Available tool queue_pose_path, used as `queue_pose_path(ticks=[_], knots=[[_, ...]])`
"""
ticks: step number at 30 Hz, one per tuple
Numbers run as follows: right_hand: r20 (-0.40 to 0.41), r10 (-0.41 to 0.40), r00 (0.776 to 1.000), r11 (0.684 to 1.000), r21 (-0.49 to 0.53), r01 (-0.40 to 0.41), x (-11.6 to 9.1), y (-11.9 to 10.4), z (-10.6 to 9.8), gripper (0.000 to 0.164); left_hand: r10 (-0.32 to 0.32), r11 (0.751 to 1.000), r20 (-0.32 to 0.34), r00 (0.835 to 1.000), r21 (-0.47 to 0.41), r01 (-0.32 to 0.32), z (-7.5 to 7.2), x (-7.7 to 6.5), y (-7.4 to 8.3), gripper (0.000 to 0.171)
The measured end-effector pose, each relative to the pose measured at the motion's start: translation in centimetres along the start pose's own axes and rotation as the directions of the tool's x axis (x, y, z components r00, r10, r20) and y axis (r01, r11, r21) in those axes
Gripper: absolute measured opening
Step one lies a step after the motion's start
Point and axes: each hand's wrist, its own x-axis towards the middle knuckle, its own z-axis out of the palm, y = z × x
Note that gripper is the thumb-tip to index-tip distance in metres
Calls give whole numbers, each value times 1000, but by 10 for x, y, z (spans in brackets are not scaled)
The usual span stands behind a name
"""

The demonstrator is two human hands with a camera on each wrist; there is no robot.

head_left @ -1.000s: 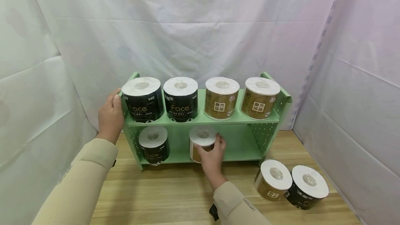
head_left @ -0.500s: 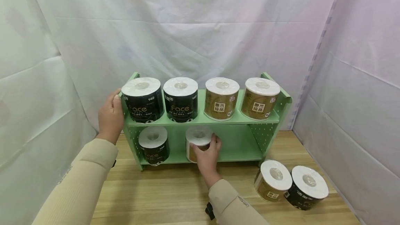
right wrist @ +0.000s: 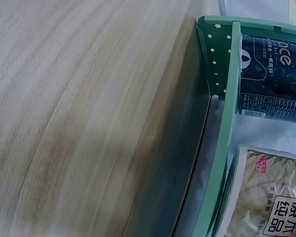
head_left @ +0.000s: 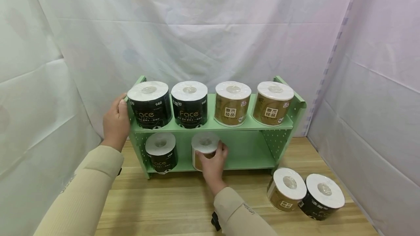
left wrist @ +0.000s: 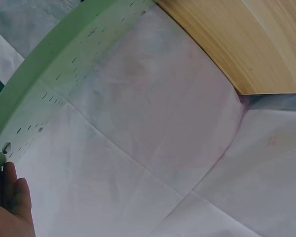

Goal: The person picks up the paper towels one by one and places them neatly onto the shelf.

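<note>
Head view: close by, on the pale wood table [head_left: 177,208], a spare gold paper roll [head_left: 288,188] and a spare black paper roll [head_left: 325,194] stand side by side, to the right. Past them, my right hand [head_left: 213,165] pinches a short, fat, white paper roll in a gold wrap [head_left: 203,145]. It looks upright, at the front of the low shelf [head_left: 246,163] of a green rack with little holes [head_left: 283,148]. I think the step now is setting this roll in its spot. The next move seems to call for letting go softly, so it won't tip. Its top is white with a round middle; the right wrist view shows a boxed label [right wrist: 282,215] and a small pink tag [right wrist: 261,164]. Left of it, apart, stands a low black roll [head_left: 161,154]. My left hand [head_left: 116,121] holds the rack's left edge. Higher up stand two black rolls [head_left: 150,110] and two gold rolls [head_left: 232,108]; behind hangs white cloth [head_left: 210,28].
</note>
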Motion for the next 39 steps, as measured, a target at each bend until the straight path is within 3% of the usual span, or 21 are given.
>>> queue_pose_path(ticks=[39], knots=[[-98, -63, 993, 998, -18, 61, -15, 1, 38, 91, 4, 1000, -5, 1000, -6, -4, 0, -2, 2, 49]])
